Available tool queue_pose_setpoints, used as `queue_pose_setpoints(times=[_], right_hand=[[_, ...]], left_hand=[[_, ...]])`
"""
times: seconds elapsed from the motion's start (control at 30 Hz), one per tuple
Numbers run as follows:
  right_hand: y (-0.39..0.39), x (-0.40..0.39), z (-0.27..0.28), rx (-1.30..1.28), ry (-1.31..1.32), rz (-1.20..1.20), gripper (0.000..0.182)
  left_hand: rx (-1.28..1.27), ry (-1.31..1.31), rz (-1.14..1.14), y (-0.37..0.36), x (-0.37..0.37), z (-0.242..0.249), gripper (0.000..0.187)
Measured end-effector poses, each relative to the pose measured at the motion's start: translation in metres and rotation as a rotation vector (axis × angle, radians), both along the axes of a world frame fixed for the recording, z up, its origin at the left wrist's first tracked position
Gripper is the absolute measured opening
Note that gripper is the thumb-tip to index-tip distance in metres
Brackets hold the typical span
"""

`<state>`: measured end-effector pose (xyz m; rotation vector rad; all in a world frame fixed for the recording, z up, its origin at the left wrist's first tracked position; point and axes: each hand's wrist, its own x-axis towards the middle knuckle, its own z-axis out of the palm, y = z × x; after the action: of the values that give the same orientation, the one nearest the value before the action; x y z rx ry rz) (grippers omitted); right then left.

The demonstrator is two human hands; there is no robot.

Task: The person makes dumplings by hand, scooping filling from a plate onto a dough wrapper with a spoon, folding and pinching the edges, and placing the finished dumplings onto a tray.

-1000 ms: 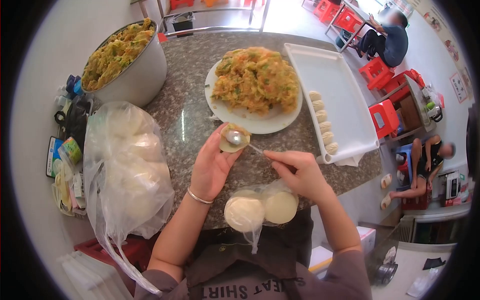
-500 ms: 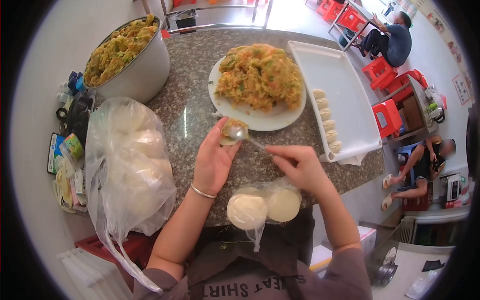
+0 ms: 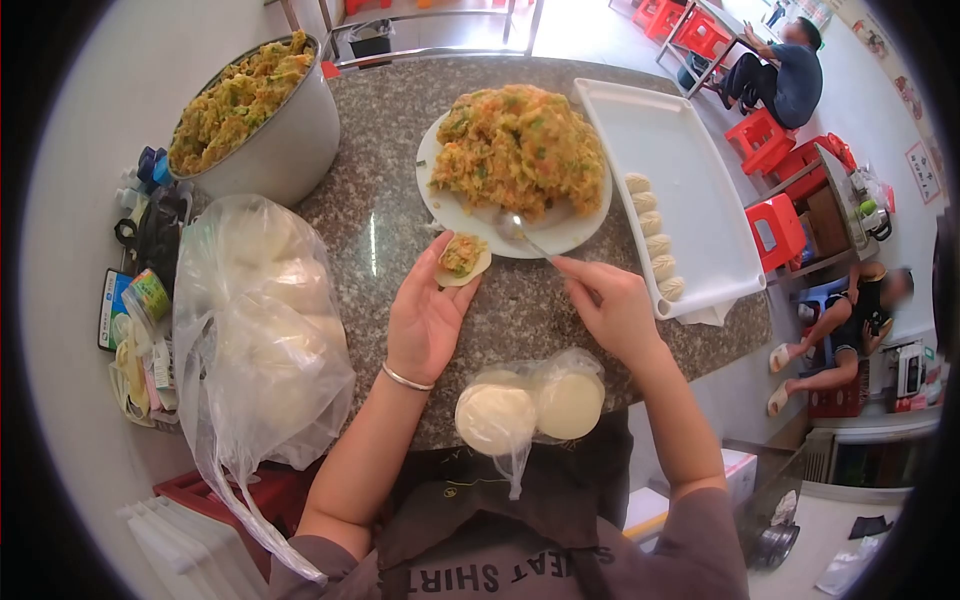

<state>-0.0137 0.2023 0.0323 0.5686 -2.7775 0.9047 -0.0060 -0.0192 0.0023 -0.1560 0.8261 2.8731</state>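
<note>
My left hand (image 3: 425, 315) lies palm up over the granite counter (image 3: 375, 215) and holds a round dumpling wrapper (image 3: 463, 262) with a dab of orange-green filling on it. My right hand (image 3: 610, 305) grips the handle of a metal spoon (image 3: 515, 229), whose bowl rests on the near rim of the white plate (image 3: 560, 232). That plate carries a big mound of filling (image 3: 518, 150). A white tray (image 3: 690, 190) to the right holds a row of several folded dumplings (image 3: 655, 243). Two stacks of wrappers in a clear bag (image 3: 528, 408) sit at the counter's near edge.
A large metal pot of filling (image 3: 255, 120) stands at the back left. A big plastic bag of dough wrappers (image 3: 260, 320) lies on the left beside small bottles and packets (image 3: 140, 250). Two people sit among red stools (image 3: 775, 235) on the right.
My right hand lifted the spoon off the wrapper and moved it back to the plate's rim, leaving filling on the wrapper. My left hand stayed almost in place.
</note>
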Motion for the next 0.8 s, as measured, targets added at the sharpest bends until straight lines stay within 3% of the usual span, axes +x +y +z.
queue_pose_setpoints(times=[0.07,0.17,0.23,0.33,0.4,0.47,0.57,0.63,0.8], right_hand=[[-0.007,0.004,0.004,-0.159,-0.031,0.047,0.025],[-0.003,-0.003,-0.012,-0.137,0.038,0.042,0.023],[0.000,-0.011,-0.015,-0.103,0.056,0.008,0.023],[-0.006,-0.010,-0.006,-0.015,-0.038,-0.081,0.022],[-0.011,-0.009,-0.002,0.001,0.263,0.046,0.022],[-0.021,0.003,0.007,-0.107,0.130,0.057,0.020],[-0.035,0.015,0.006,-0.654,-0.164,0.048,0.018],[-0.035,0.015,0.002,-0.705,-0.202,0.018,0.018],[-0.036,0.015,0.000,-0.745,-0.174,-0.002,0.015]], left_hand=[[-0.004,-0.003,0.001,0.000,0.000,-0.001,0.053],[0.054,-0.020,-0.007,0.001,0.000,-0.002,0.051],[-0.358,0.081,0.017,0.006,0.003,0.002,0.050],[-0.445,0.082,-0.044,0.008,0.009,0.004,0.049],[-0.425,0.070,-0.091,0.008,0.011,0.008,0.048],[-0.408,0.054,-0.135,0.008,0.013,0.007,0.046],[-0.522,0.196,-0.090,0.011,0.016,0.003,0.043],[-0.649,0.407,0.036,0.016,0.018,0.001,0.038],[-0.793,0.543,0.154,0.018,0.018,0.001,0.028]])
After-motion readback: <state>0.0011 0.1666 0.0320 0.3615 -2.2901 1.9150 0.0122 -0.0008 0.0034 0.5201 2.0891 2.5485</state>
